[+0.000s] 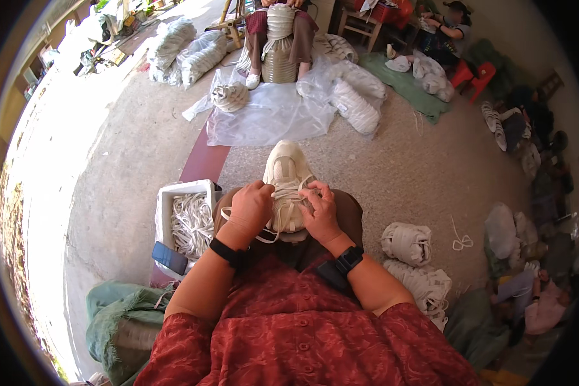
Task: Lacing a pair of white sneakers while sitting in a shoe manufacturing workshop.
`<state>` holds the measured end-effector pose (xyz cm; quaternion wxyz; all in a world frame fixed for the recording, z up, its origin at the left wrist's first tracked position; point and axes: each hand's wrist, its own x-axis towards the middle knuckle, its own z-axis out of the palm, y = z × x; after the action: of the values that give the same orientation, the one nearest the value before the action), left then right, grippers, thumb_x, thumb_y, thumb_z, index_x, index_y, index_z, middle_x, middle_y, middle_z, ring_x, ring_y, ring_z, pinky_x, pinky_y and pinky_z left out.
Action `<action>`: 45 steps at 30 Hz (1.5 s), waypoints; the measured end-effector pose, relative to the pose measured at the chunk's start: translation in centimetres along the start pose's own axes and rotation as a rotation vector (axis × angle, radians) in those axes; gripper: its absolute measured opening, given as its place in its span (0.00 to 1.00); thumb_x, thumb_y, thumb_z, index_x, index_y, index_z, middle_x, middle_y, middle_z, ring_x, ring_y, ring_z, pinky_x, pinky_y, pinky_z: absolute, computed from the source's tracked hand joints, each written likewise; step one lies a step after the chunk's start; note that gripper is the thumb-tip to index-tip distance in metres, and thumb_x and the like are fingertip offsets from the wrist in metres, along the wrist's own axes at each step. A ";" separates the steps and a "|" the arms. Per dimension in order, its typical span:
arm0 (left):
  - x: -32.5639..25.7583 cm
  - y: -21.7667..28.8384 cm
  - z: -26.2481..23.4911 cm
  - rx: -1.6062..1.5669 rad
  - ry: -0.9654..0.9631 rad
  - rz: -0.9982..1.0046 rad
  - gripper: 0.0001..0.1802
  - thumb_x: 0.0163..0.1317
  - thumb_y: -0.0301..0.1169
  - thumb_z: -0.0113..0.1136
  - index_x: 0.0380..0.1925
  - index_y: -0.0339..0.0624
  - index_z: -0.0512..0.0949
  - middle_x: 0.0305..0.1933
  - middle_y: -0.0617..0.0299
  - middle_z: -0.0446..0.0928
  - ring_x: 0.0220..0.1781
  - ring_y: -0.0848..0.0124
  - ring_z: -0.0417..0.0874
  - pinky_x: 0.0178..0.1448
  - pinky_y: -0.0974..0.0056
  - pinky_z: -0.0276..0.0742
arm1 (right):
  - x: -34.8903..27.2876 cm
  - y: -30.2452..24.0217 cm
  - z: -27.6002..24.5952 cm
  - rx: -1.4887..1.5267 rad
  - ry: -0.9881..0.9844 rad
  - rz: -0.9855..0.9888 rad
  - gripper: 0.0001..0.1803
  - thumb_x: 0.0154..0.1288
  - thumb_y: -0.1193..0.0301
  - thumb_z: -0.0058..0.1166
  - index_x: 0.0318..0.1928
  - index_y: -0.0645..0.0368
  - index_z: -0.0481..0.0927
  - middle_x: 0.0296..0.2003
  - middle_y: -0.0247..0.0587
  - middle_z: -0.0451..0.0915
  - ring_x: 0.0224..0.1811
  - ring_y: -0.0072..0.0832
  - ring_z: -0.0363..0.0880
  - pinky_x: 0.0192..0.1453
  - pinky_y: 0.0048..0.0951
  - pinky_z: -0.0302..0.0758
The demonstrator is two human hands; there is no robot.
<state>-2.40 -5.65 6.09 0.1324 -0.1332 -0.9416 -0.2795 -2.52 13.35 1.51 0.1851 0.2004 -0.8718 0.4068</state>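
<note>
A cream lace-up shoe (283, 161) rests on my lap, its toe pointing away from me. My left hand (251, 204) is at the shoe's left side, fingers pinched on a white shoelace (225, 215) that loops down beside the hand. On the right side, my right hand (320, 209) has its fingers bent at the lacing, touching the shoe. Whether a lace end sits between those fingertips is too small to make out. Laces cross the middle of the shoe between both hands.
Left of my lap stands a white box (163, 222) of white laces, with a phone (170, 257) on its edge. Bundled shoe parts (406, 244) lie at right. A green sack (119, 315) is at lower left. Ahead, a seated person works over a plastic sheet (264, 125).
</note>
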 end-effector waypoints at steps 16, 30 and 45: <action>1.3 0.0 2.5 0.004 0.086 0.028 0.03 0.45 0.29 0.59 0.20 0.44 0.76 0.23 0.58 0.76 0.25 0.57 0.79 0.29 0.56 0.75 | 0.5 0.2 0.4 0.040 0.116 -0.005 0.11 0.46 0.78 0.57 0.34 0.57 0.78 0.40 0.45 0.72 0.43 0.41 0.71 0.47 0.38 0.68; 1.3 0.6 2.6 0.153 0.028 0.091 0.07 0.47 0.27 0.55 0.28 0.41 0.75 0.28 0.55 0.74 0.31 0.54 0.79 0.34 0.55 0.76 | 1.3 0.3 0.8 0.065 0.040 -0.017 0.14 0.45 0.80 0.56 0.37 0.60 0.76 0.34 0.46 0.72 0.39 0.43 0.72 0.45 0.40 0.70; 0.0 -0.6 2.2 0.210 0.039 -0.061 0.05 0.51 0.29 0.56 0.22 0.41 0.73 0.24 0.52 0.76 0.27 0.53 0.79 0.32 0.54 0.75 | 1.9 -0.7 0.4 -0.149 -0.113 -0.163 0.13 0.50 0.75 0.54 0.39 0.53 0.81 0.39 0.48 0.71 0.40 0.44 0.70 0.44 0.39 0.70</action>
<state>-2.98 -4.88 3.99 0.1555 -0.0845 -0.9666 -0.1856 -3.86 12.30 2.63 0.1825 0.2791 -0.8895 0.3125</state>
